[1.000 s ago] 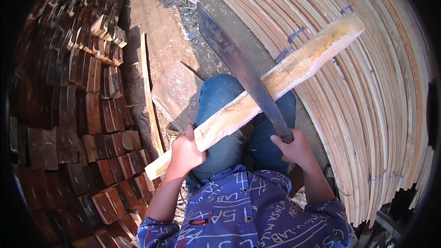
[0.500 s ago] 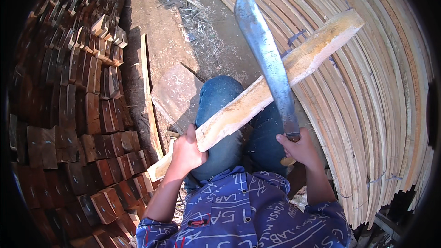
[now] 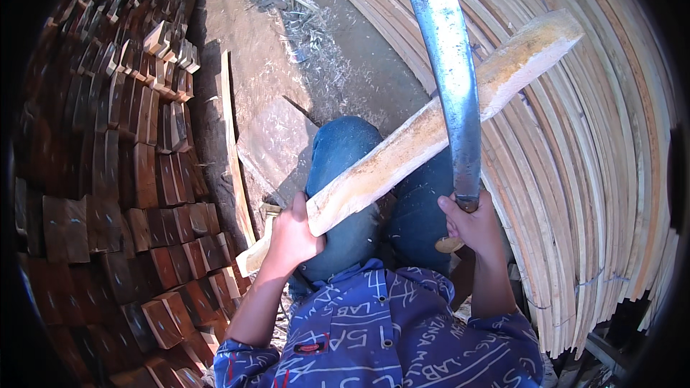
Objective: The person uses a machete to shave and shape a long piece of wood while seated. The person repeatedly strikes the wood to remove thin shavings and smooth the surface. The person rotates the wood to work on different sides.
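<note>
Head cam: curved metal blade crosses rough, straight wood pc.

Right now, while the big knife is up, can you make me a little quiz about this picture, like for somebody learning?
1. Which hand holds the knife?
2. True or false: the left hand holds a dark block.
3. Fill the gap: the jeans are ____ in colour.

Key:
1. The right hand.
2. False: it holds the pale plank.
3. Blue.
</note>
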The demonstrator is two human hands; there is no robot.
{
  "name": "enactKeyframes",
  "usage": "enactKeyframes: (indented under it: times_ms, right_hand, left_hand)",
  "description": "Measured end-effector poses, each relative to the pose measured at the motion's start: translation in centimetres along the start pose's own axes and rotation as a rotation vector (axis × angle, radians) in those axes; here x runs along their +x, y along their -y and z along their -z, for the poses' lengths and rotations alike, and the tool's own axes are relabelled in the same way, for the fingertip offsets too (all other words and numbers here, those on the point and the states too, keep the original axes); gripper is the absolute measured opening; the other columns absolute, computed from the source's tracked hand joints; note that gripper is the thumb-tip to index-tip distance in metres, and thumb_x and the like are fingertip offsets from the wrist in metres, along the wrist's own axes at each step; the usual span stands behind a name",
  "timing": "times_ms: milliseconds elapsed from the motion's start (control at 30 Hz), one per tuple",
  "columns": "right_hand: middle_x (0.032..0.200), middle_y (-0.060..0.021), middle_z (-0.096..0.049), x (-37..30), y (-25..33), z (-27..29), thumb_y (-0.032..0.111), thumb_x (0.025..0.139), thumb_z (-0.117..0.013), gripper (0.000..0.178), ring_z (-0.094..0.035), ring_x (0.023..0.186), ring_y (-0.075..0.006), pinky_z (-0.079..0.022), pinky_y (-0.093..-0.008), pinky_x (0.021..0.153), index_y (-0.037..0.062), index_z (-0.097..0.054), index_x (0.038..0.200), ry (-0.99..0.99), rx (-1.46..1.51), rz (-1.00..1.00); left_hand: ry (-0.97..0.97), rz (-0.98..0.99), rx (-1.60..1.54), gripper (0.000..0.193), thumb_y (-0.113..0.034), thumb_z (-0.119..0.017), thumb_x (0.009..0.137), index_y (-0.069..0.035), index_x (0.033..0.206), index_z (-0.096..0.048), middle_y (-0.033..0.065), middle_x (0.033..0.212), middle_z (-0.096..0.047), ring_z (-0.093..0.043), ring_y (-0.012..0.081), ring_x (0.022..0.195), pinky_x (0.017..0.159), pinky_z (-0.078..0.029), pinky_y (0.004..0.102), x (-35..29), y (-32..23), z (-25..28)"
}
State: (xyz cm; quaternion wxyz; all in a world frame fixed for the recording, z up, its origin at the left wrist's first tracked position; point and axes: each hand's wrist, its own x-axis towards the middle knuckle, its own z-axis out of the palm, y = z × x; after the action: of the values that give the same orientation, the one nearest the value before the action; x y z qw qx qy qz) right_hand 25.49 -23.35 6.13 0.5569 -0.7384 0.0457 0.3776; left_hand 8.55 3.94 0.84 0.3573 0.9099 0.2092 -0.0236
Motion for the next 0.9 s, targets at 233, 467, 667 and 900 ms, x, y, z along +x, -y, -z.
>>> enactKeyframes:
  times_ms: [233, 467, 667, 900]
  right_hand:
    - [0.058, 0.0017, -0.054, 0.4, -2.6, -1.1, 0.025, 0.087, -0.076, 0.029, -0.052, 0.048, -0.0059, -0.040, -0.0231, 0.043, 0.0037, -0.060, 0.076, 0.030, -0.130, 0.032]
    - [0.056, 0.0009, -0.053, 0.2, 0.2, 0.9, 0.021, 0.089, -0.073, 0.024, -0.051, 0.048, -0.0064, -0.041, -0.0239, 0.043, 0.0048, -0.060, 0.078, -0.032, 0.074, 0.125]
    - [0.056, 0.0014, -0.052, 0.4, -1.4, 0.3, 0.020, 0.090, -0.073, 0.027, -0.051, 0.046, -0.0067, -0.041, -0.0243, 0.042, 0.0040, -0.059, 0.074, -0.136, -0.223, 0.146]
    - [0.055, 0.0011, -0.052, -0.3, -0.7, 1.7, 0.021, 0.089, -0.075, 0.025, -0.049, 0.045, -0.0060, -0.040, -0.0234, 0.041, 0.0041, -0.058, 0.080, -0.038, 0.019, 0.086]
  left_hand:
    - [0.008, 0.022, 0.074, 0.031, -0.008, -0.062, 0.068, 0.005, 0.092, -0.046, 0.0317, 0.076, -0.061, -0.063, 0.0509, 0.075, 0.066, -0.052, 0.0532, 0.2, -0.2, 0.5]
    - [-0.005, -0.009, -0.005, 0.031, -0.008, -0.062, 0.068, 0.004, 0.091, -0.046, 0.0312, 0.075, -0.061, -0.063, 0.0505, 0.075, 0.067, -0.053, 0.0535, 0.1, -0.1, 0.0]
    - [-0.013, -0.004, 0.088, 0.031, -0.008, -0.061, 0.067, 0.004, 0.090, -0.046, 0.0316, 0.076, -0.061, -0.063, 0.0499, 0.074, 0.065, -0.052, 0.0530, 0.1, -0.1, 0.1]
    - [-0.026, -0.019, 0.069, 0.030, -0.007, -0.061, 0.066, 0.005, 0.090, -0.047, 0.0319, 0.076, -0.061, -0.063, 0.0502, 0.074, 0.064, -0.052, 0.0527, 0.0, 0.0, 0.1]
